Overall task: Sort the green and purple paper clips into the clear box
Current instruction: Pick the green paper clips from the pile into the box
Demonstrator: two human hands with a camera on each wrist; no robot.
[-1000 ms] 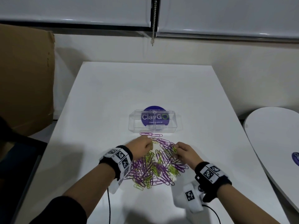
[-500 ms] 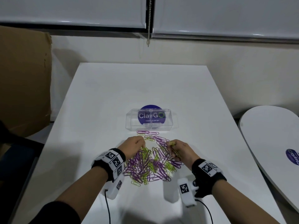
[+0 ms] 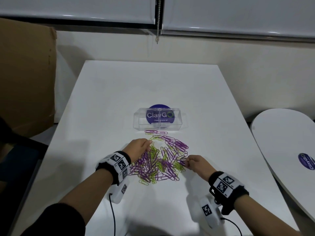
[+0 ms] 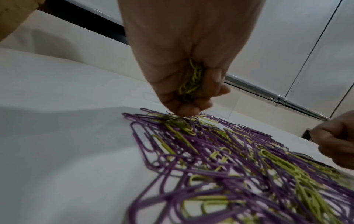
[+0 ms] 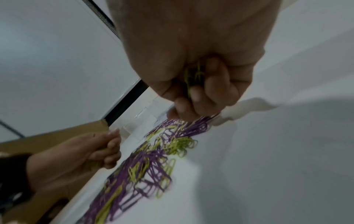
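Left hand (image 4: 184,72) fingers curled round green clips (image 4: 191,81), tips touching the clip pile (image 3: 160,160) below. Right hand (image 5: 193,75) likewise clutches green ones at the pile's edge. Clear box (image 3: 157,120) beyond both fingertips, apparently empty. Pinch single greens, avoid snagging purples.

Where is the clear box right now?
In the head view the clear box sits mid-table, just beyond the clip pile, with both hands nearer the camera than it.
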